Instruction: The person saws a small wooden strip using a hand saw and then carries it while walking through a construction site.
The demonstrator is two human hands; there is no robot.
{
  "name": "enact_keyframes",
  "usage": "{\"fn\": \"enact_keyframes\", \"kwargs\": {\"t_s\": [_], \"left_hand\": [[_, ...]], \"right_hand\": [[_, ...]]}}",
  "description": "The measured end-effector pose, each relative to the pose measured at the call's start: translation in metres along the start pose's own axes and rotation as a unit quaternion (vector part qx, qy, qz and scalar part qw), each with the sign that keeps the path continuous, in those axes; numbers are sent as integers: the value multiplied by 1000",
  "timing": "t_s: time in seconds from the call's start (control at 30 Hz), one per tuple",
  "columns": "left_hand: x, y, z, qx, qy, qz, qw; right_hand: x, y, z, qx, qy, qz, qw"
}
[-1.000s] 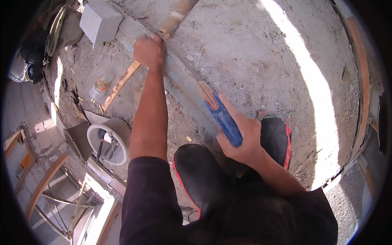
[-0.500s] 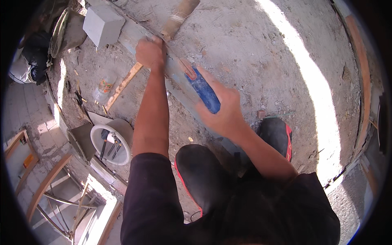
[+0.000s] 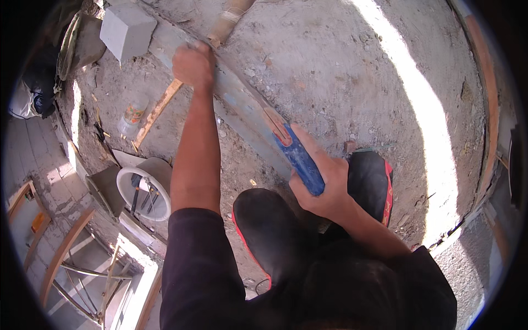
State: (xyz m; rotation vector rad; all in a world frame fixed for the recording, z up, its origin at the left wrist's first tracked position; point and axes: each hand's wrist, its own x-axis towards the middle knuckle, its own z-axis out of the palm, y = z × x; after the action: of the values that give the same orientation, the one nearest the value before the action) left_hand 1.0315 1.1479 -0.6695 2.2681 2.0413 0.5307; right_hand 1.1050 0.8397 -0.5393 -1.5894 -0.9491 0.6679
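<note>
Bottle [image 3: 128, 126] left of left hand [image 3: 193, 64] bears orange-patterned label [image 3: 133, 114].

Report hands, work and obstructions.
Right hand grips blue-handled tool over long grey board. Left hand at board, hold unclear. Pale grey angular block beyond left hand.

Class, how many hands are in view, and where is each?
2: the left hand is at the long grey board, near the pale block; the right hand grips a blue handle. No others show.
</note>
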Motion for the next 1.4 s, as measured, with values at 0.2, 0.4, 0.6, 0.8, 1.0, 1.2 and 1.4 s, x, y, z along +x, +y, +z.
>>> {"fn": "enact_keyframes", "kwargs": {"t_s": [0.2, 0.4, 0.6, 0.8, 1.0, 1.2, 1.4], "left_hand": [[-3, -4, 2, -8, 23, 40, 999], [-1, 1, 1, -24, 25, 29, 999], [0, -2, 0, -22, 38, 34, 998], [6, -8, 10, -15, 42, 29, 999], [0, 3, 4, -20, 20, 25, 999], [5, -3, 3, 28, -13, -8, 999], [3, -4, 5, 38, -6, -7, 999]], "right_hand": [[35, -8, 10, -1, -112, 187, 976], [49, -6, 11, -17, -114, 144, 983], [0, -12, -3, 4, -32, 80, 996], [40, -6, 7, -23, -94, 114, 989], [44, -3, 11, -25, -57, 71, 996], [8, -10, -16, -8, -60, 28, 998], [36, 4, 8, -19, -61, 66, 996]]}}
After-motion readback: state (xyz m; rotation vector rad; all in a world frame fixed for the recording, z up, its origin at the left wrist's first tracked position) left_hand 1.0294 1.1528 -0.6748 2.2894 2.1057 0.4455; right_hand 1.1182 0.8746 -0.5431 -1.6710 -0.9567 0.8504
